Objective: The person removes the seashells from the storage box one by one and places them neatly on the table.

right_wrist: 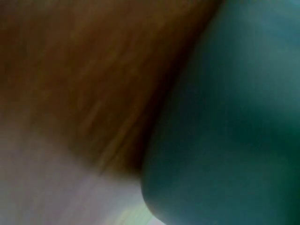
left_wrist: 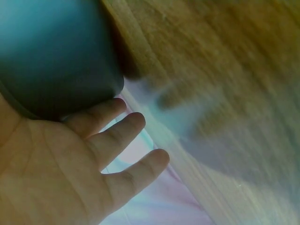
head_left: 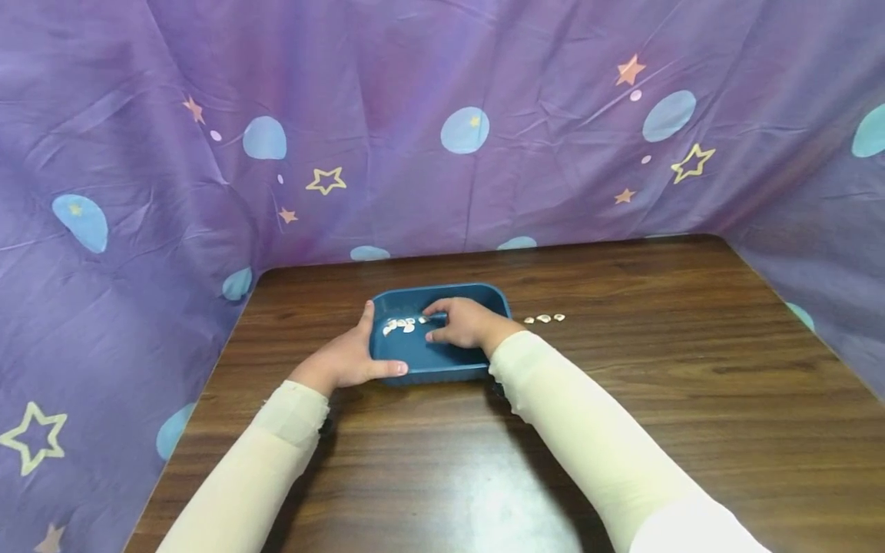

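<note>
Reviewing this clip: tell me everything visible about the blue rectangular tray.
The blue, rectangular, open-topped tray has rounded corners, raised walls and a surface that looks like plastic. It sits upright on the brown wood-grain table, long sides running left to right. Small white pieces lie in its left half. The left hand touches its left end, thumb along the near side; the right hand reaches inside, though whether it touches the tray is unclear.

Head view looks down; close wrist views share the tub [head_left: 442, 373].
</note>
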Action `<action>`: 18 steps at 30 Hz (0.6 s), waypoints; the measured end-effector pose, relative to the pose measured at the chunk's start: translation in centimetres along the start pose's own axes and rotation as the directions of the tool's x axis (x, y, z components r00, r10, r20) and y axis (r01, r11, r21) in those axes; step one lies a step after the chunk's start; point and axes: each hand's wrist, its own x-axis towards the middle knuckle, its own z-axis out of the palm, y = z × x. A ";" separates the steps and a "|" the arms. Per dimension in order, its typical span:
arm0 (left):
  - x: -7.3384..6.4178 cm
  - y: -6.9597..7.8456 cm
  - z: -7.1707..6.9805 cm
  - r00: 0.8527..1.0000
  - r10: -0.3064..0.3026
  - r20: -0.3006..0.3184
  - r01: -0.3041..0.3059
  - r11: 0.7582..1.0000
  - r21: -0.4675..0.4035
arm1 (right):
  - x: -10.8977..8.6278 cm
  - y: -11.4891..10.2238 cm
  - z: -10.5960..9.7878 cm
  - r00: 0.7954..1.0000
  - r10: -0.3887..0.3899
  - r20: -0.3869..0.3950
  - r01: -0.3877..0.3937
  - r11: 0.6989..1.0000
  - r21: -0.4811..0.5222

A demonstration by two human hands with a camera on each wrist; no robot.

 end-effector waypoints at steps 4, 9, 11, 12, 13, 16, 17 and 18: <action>-0.1 0.0 0.0 1.000 0.001 0.002 -0.001 1.000 0.002 | 0.1 -0.1 0.2 0.999 0.030 0.038 -0.029 0.999 -0.025; -0.1 0.0 0.0 1.000 0.007 0.001 -0.007 1.000 0.004 | 0.1 -0.2 0.3 0.998 0.045 0.051 -0.042 0.997 -0.062; -0.1 0.0 0.0 1.000 0.003 0.001 -0.003 1.000 0.005 | 0.0 -0.2 0.3 0.999 0.035 0.040 -0.033 0.998 -0.062; -0.1 -0.1 0.0 1.000 0.000 0.001 0.000 1.000 0.008 | 0.0 -0.2 0.3 0.999 0.025 0.032 -0.023 0.998 -0.058; -0.1 -0.1 0.0 1.000 -0.004 0.000 0.004 1.000 0.008 | 0.0 -0.3 0.3 1.000 0.014 0.022 -0.012 0.998 -0.055; -0.2 -0.1 0.0 1.000 -0.014 0.000 0.014 1.000 0.012 | -0.2 -0.3 0.3 1.000 -0.016 -0.001 0.016 0.999 -0.052; -0.2 -0.1 0.0 1.000 -0.015 -0.001 0.015 1.000 0.014 | -0.2 -0.3 0.2 1.000 -0.020 -0.006 0.019 0.998 -0.052; -0.2 -0.1 0.0 1.000 -0.014 0.000 0.014 1.000 0.015 | -0.2 -0.3 0.2 1.000 -0.021 -0.010 0.020 0.998 -0.053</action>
